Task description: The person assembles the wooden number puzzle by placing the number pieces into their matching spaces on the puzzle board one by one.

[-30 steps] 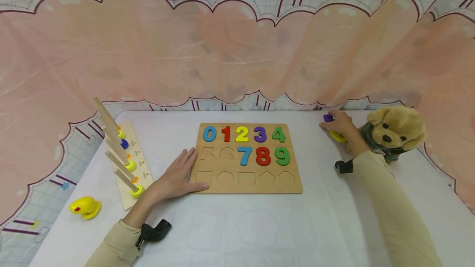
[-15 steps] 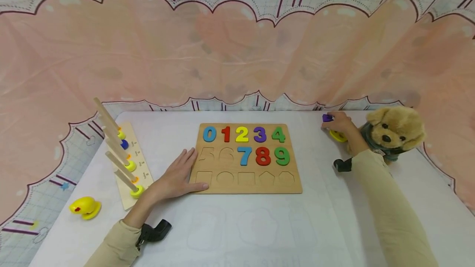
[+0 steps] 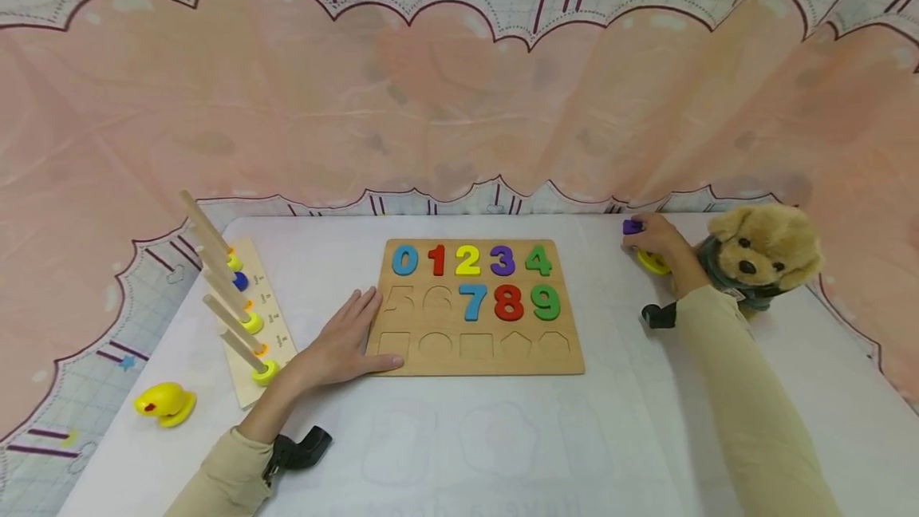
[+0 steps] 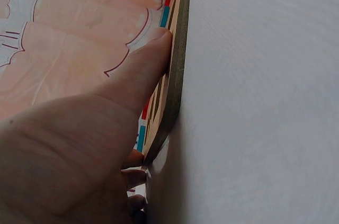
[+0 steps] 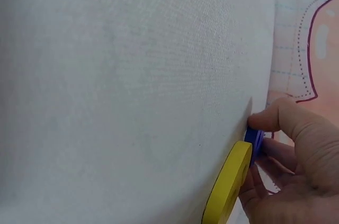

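My left hand (image 3: 345, 341) rests flat with spread fingers on the left edge of a wooden number puzzle board (image 3: 477, 353). In the left wrist view its thumb (image 4: 156, 49) lies along the board's edge. Coloured numbers 0 to 4 and 7, 8, 9 sit in the board, while the 5 and 6 outlines are bare. At the back right, my right hand (image 3: 659, 236) pinches a small purple piece (image 3: 633, 227) between thumb and fingers; its exact kind is hard to tell. A flat yellow piece (image 5: 228, 187) with a curved edge lies against it, partly under the hand.
A plush dog (image 3: 764, 254) sits just right of my right hand. On the left stands a wooden peg board (image 3: 247, 262) with several upright pegs and coloured rings. A yellow toy duck (image 3: 165, 403) is near the table's left edge. A patterned curtain (image 3: 459, 102) hangs behind.
My right wrist has shifted very slightly left and away from me, with the purple piece still at the fingertips. The left hand and the board have stayed put.
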A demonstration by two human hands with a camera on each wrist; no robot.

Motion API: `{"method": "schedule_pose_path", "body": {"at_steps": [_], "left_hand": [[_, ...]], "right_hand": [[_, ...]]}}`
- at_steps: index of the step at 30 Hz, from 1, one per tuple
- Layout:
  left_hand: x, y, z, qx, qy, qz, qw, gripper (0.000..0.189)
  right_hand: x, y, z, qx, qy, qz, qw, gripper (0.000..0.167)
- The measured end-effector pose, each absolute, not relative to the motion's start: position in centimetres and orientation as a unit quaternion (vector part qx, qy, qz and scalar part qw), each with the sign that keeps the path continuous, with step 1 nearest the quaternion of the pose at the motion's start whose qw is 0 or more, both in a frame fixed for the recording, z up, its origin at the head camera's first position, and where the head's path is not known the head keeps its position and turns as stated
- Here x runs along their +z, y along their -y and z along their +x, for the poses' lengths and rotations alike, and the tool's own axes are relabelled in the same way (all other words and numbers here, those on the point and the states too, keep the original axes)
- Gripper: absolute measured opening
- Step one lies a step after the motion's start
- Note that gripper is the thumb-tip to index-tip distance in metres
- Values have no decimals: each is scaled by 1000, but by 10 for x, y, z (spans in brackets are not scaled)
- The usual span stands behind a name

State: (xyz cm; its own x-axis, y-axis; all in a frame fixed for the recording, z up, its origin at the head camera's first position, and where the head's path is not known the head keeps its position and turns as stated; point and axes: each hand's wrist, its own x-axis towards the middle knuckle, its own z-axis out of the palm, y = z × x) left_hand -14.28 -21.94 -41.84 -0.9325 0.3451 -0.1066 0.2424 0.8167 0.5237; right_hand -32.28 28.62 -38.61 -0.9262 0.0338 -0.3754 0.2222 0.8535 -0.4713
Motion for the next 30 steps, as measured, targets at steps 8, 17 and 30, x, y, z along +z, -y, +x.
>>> {"method": "schedule_pose_path", "body": {"at_steps": [8,17,30], "left_hand": [[-419,220,-142,263,-947,155,97,109],[-416,218,-143,260,-948,156,95,108],[-419,220,-142,261,-948,154,94,109]], "right_hand": [[-389,-284,-326,-256,-956,12,141,76],[-395,-270,-315,-321,-940,-118,0,62],[-380,-195,-289,-318,-901,-271,-116,48]]}}
